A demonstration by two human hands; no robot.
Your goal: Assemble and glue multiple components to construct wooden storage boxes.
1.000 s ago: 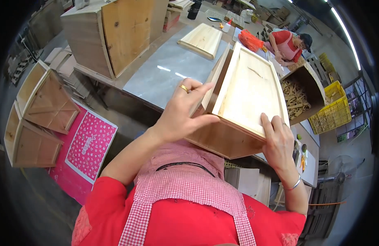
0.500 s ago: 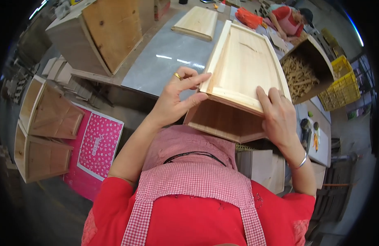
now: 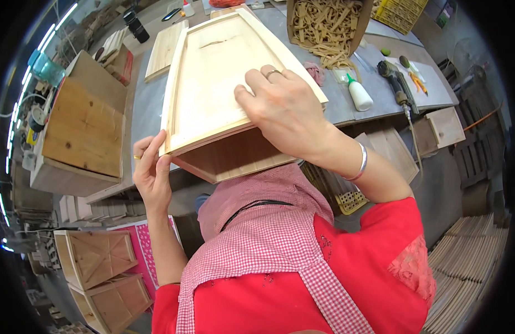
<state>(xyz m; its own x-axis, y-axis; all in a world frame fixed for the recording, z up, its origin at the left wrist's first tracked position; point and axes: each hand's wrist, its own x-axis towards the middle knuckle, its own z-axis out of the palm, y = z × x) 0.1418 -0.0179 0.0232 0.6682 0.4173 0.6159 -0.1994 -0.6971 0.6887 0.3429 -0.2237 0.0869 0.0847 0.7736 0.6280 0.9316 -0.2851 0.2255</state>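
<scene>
In front of me a pale wooden box (image 3: 221, 72) rests at the table edge, its top a recessed panel inside a raised frame. The end facing me is hollow. At the near left corner my left hand (image 3: 152, 170) is closed, with thumb and fingers pinching the frame. My right hand (image 3: 291, 114) bends over the near edge, right of the middle, its fingers curled against the frame and panel. The right thumb is out of sight behind the hand.
A white glue bottle (image 3: 359, 94) with a green tip lies to the right, near a corded power tool (image 3: 399, 83). Beyond is a carton (image 3: 297, 28) of tan strips. Left stands a large wooden box (image 3: 82, 131); smaller boxes (image 3: 101, 256) are stacked below. A flat board (image 3: 162, 50) lies behind.
My view has swung to the right. My right hand has moved leftward along the near frame edge, its fingers more curled. My left hand stays at the same corner.
</scene>
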